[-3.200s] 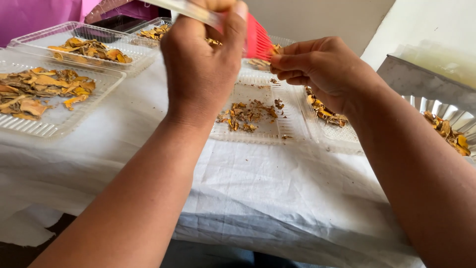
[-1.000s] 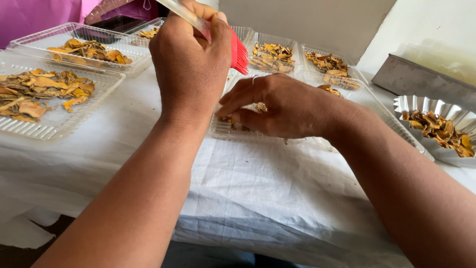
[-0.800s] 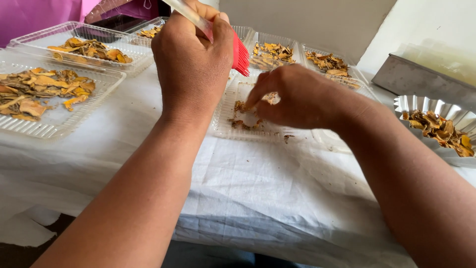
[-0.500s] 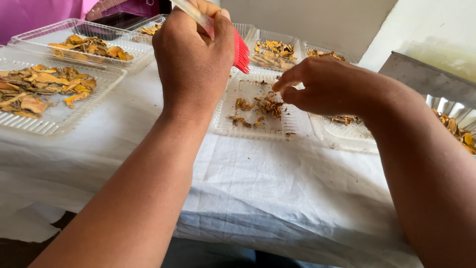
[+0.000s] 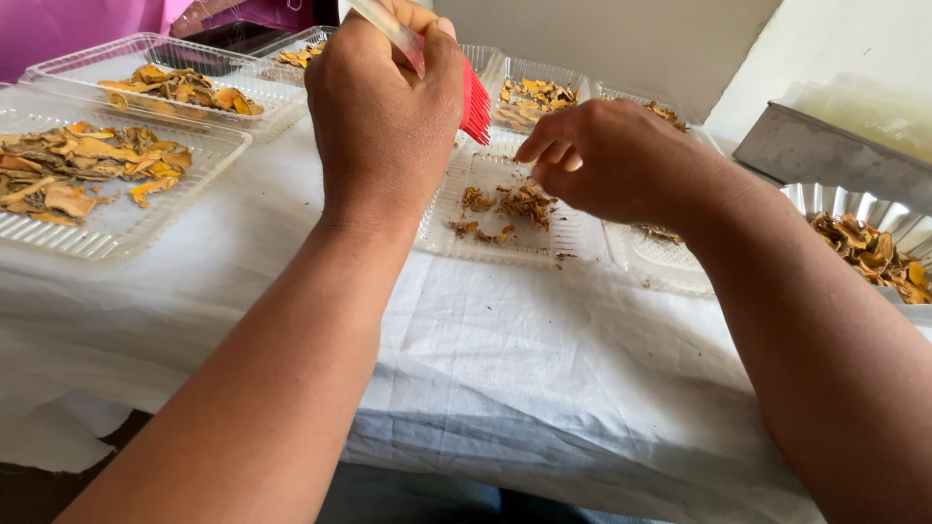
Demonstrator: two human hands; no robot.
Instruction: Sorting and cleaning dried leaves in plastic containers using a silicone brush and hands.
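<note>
Gripping the red brush point(image 5: 474, 102) in your raised left hand point(image 5: 383, 102), fingers clamped on its handle, your right hand point(image 5: 612, 160) hovers, fingertips pinched together, over the clear tray point(image 5: 505, 209) of dried pieces point(image 5: 515, 204).

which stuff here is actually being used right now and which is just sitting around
In use: left hand gripping red brush; right hand over middle tray of dried pieces.
Idle: left trays, fluted metal tin, white cloth.

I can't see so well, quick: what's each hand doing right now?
Left hand: closed around a red-bristled brush.
Right hand: fingers pinched together above the clear tray; whether it holds anything cannot be told.
</note>
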